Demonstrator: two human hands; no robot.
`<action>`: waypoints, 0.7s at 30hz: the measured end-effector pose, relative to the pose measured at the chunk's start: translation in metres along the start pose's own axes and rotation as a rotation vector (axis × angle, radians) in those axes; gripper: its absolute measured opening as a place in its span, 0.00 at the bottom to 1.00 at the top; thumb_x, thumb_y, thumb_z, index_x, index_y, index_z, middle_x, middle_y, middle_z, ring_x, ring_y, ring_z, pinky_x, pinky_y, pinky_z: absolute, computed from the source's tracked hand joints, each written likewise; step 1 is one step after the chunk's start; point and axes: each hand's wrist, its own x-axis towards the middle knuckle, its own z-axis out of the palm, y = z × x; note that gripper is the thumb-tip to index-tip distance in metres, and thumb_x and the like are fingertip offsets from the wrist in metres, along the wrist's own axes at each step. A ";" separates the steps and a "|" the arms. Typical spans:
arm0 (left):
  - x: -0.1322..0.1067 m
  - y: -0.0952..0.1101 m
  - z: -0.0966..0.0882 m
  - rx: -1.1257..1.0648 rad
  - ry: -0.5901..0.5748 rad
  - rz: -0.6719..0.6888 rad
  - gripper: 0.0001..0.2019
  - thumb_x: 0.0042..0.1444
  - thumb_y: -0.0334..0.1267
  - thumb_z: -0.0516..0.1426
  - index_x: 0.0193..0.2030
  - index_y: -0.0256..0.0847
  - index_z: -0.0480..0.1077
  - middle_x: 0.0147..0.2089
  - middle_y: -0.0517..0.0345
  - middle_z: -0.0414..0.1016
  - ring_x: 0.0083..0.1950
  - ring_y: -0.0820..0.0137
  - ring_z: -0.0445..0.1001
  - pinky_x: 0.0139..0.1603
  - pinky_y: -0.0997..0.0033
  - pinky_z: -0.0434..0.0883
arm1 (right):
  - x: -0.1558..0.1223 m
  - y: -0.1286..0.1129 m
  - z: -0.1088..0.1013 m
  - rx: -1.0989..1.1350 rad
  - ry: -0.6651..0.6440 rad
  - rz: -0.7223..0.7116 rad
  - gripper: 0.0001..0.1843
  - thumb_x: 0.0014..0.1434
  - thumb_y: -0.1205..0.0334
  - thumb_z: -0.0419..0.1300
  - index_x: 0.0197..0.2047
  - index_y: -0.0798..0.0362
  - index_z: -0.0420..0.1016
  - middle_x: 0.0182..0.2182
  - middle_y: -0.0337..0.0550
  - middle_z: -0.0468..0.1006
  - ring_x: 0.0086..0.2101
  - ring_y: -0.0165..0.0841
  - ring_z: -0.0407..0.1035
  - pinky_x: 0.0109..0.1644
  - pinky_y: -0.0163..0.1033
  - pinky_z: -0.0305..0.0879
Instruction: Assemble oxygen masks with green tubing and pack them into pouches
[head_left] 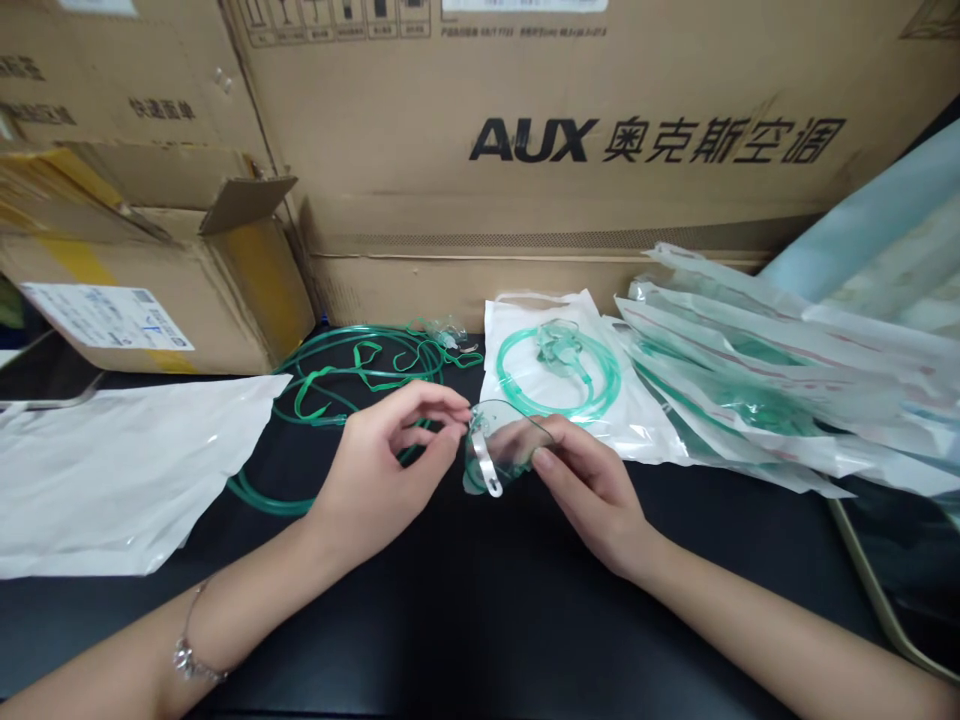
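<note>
A clear green oxygen mask [506, 440] is held up over the black table, a metal nose strip [486, 462] on its left side. My right hand [592, 485] pinches the mask's right edge between thumb and fingers. At the opposite edge, the fingertips of my left hand [397, 450] are pressed together by the upper end of the nose strip; what lies between them is too small to make out. Behind my left hand lie coiled green tubing [274, 505], a green elastic strap [367, 365] and a small clear plastic part [448, 333].
A packaged mask with tubing [559, 370] lies behind my right hand. More sealed packets [757, 390] are piled at the right. A white pouch [112, 470] and an open cardboard box [150, 290] stand left. A large carton [570, 210] walls off the back.
</note>
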 end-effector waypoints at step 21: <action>0.003 -0.001 -0.003 -0.636 -0.357 -0.749 0.06 0.45 0.37 0.61 0.24 0.37 0.70 0.25 0.63 0.63 0.25 0.80 0.56 0.17 0.85 0.52 | 0.003 0.001 -0.004 -0.327 -0.069 -0.190 0.10 0.61 0.70 0.47 0.40 0.53 0.68 0.38 0.48 0.74 0.39 0.33 0.69 0.44 0.42 0.65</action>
